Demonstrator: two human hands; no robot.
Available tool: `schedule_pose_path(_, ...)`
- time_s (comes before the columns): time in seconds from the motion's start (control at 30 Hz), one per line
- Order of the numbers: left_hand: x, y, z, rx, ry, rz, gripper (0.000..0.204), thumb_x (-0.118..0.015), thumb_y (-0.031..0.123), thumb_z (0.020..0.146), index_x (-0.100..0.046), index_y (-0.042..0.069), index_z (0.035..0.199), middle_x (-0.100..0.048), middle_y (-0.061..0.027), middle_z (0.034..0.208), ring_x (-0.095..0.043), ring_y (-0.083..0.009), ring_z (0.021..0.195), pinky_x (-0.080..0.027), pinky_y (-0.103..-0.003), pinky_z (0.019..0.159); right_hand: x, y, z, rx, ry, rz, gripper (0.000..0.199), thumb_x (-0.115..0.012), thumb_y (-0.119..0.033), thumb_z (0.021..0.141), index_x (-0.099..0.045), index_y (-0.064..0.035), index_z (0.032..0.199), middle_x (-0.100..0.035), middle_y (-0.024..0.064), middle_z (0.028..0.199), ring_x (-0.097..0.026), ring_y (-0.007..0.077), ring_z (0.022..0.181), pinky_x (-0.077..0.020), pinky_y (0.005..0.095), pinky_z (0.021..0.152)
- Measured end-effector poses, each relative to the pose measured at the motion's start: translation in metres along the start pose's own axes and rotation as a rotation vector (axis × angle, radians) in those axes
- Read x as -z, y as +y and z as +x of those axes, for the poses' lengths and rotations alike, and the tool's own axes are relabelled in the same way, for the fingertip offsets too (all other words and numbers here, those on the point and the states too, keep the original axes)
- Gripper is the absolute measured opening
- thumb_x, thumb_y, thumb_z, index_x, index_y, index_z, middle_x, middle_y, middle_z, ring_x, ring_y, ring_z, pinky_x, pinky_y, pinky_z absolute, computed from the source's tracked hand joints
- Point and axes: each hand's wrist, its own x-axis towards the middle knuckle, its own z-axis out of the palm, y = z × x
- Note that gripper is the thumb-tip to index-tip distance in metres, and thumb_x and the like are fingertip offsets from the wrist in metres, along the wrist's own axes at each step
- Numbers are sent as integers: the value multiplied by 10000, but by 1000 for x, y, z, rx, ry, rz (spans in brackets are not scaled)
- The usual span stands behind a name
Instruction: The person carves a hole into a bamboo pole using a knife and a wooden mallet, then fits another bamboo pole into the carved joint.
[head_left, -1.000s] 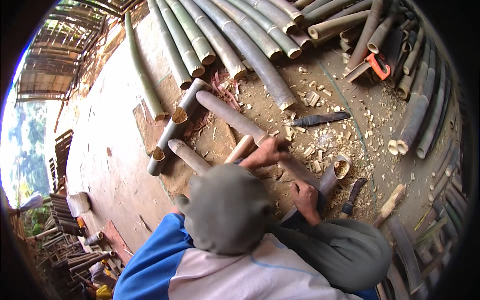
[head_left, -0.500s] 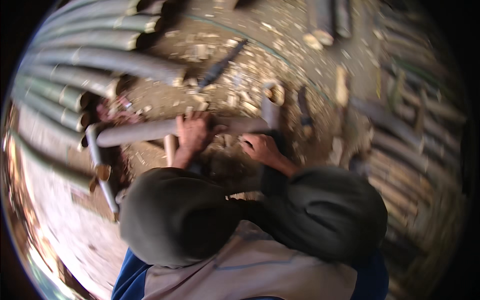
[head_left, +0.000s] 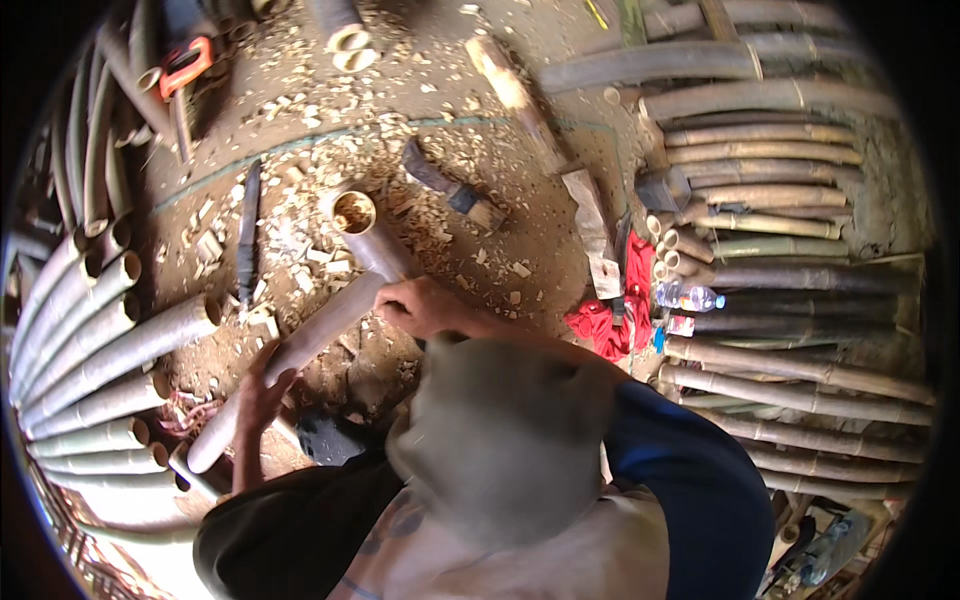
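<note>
Now my left hand (head_left: 262,392) wraps bamboo pole (head_left: 290,358) at lower left; right hand (head_left: 425,305) grips it mid-frame. Keep both grips firm, pole steady over chip-strewn ground (head_left: 330,150), clear of knife (head_left: 247,232).

Bamboo pole (head_left: 290,360) now diagonal, L hand (head_left: 262,388) lower, R hand (head_left: 425,305) at upper end.
</note>
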Motion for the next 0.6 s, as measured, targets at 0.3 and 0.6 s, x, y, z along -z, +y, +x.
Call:
schedule_pose_path(0.3, 143, 23, 15, 173, -340, 339, 484, -774, 110, 884, -619, 20, 1333, -689, -151, 1187, -687, -244, 1017, -573, -380, 868, 177, 153, -121, -535, 279, -452, 198, -610, -230, 969, -657, -52, 896, -699, 123, 788, -696, 291, 722, -533, 443, 666)
schedule_pose_path(0.6, -9, 174, 203, -373, 86, 540, 726, -742, 261, 924, -425, 62, 1546, -471, -212, 1561, -432, -366, 1457, -328, -470, 1222, 129, 160, -189, -464, 645, -498, 426, -631, -293, 966, -605, -20, 1293, -636, 249, 1201, -630, 427, 1121, -510, 502, 938)
